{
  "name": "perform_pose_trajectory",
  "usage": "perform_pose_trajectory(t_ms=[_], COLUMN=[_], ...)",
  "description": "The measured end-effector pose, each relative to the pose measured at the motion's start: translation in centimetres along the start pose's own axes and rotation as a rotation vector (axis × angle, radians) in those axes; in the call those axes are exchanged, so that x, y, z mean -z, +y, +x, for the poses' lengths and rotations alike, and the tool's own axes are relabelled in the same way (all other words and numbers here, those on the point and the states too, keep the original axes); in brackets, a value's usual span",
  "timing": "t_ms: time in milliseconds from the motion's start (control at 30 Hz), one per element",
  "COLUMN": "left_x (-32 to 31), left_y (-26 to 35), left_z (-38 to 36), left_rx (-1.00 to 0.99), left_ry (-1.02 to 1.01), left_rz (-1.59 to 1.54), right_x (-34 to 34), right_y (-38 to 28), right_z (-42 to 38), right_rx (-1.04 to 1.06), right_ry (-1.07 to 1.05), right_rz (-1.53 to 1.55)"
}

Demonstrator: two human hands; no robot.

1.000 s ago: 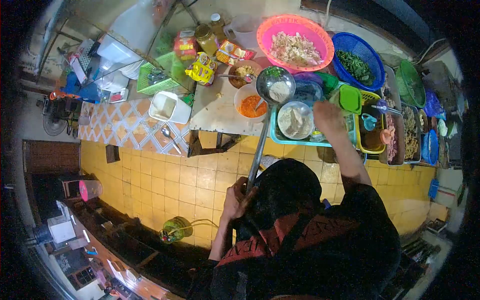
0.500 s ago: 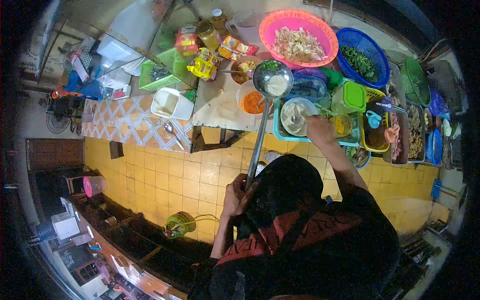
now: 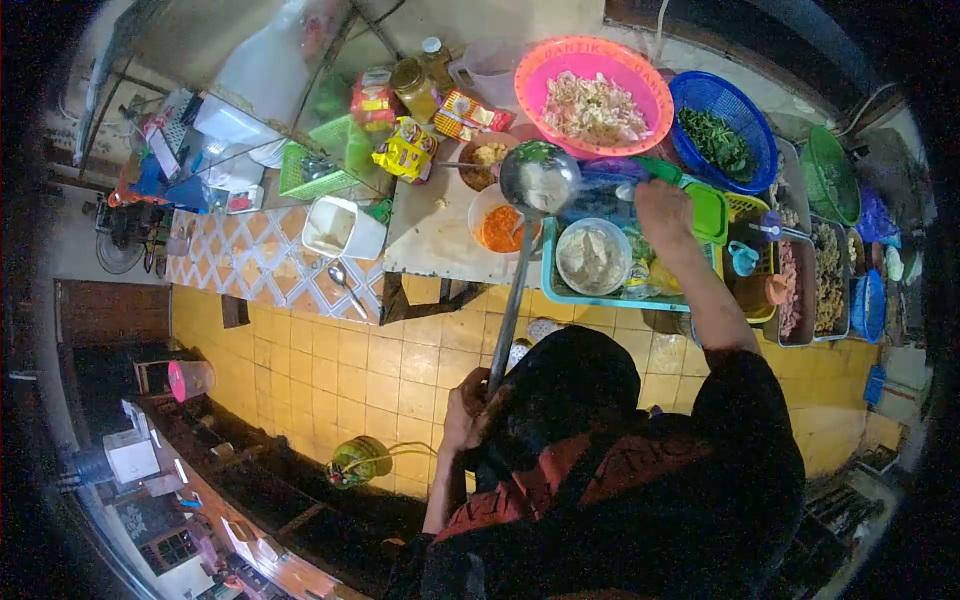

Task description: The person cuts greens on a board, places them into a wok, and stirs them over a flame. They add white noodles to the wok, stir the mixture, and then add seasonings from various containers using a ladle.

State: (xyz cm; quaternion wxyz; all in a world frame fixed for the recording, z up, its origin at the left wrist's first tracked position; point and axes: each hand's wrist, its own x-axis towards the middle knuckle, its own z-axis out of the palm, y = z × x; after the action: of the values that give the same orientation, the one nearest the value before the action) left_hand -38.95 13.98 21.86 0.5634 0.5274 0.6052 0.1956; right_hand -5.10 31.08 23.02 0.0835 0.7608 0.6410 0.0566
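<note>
- Steel ladle (image 3: 538, 178) is the main thing here, long handle running down from the bowl to the left hand (image 3: 468, 398), which has its fingers wrapped tight around the handle's lower end.
- Ladle bowl hangs over the table edge (image 3: 430, 240), just above the white bowl of orange sauce (image 3: 497, 222). Looks like there's something pale in it, plus a bit of green at the rim, but it's too blurry to say what.
- Right hand (image 3: 664, 208) is stretched out over the teal tray (image 3: 560, 290), up near the green lidded container (image 3: 706, 208). Fingers look curled downward; can't tell if it's actually got hold of anything.
- Sitting in that tray right beside the right hand: a metal bowl of whitish stuff (image 3: 592, 256).
- Further back there's a big pink basket (image 3: 592, 92) with shredded pale food, and next to it a blue basket (image 3: 722, 122) of greens.
- Left of the ladle: a yellow snack packet (image 3: 405, 148), a couple of jars (image 3: 412, 84) and a green basket (image 3: 322, 160).
- On the patterned tile counter there's a white square tub (image 3: 340, 226) with a spoon (image 3: 342, 282) lying just below it.
- Yellow floor tiles (image 3: 340, 370) underneath everything.
</note>
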Motion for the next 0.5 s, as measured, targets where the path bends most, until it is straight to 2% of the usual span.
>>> perform_pose_trajectory(t_ms=[33, 100, 133, 200, 267, 333, 367, 433, 467, 500], left_x=[-0.1, -0.4, -0.4, 0.0, 0.3, 0.1, 0.1, -0.5, -0.6, -0.5], left_y=[0.2, 0.5, 0.9, 1.8, 2.6, 2.8, 1.2, 3.9, 5.2, 5.5], left_z=[0.0, 0.1, 0.0, -0.2, -0.2, -0.3, -0.1, -0.1, 0.1, 0.2], left_rx=[0.000, 0.013, 0.017, 0.173, 0.187, 0.276, 0.235, 0.320, 0.384, 0.332], left_ry=[-0.004, 0.090, 0.085, 0.088, 0.082, 0.140, 0.165, 0.185, 0.210, 0.193], left_rz=[0.000, -0.050, -0.048, -0.187, -0.174, -0.182, -0.147, -0.184, -0.224, -0.209], right_x=[-1.0, -3.3, -5.2, -7.7, -8.5, -10.0, -11.0, -12.1, -12.0, -10.4], right_y=[-0.1, -0.6, -0.7, -0.9, -0.5, 0.2, 0.5, 0.8, 0.8, 0.6], right_z=[0.9, 2.5, 3.2, 4.4, 5.0, 5.7, 5.7, 5.3, 5.2, 5.3], right_rx=[-0.003, 0.248, 0.245, 0.334, 0.314, 0.424, 0.481, 0.589, 0.587, 0.530], right_ry=[-0.002, -0.203, -0.209, -0.185, -0.199, -0.071, -0.013, 0.100, 0.090, -0.013], right_rz=[-0.002, -0.091, -0.091, -0.113, -0.108, -0.032, 0.010, 0.097, 0.101, 0.110])
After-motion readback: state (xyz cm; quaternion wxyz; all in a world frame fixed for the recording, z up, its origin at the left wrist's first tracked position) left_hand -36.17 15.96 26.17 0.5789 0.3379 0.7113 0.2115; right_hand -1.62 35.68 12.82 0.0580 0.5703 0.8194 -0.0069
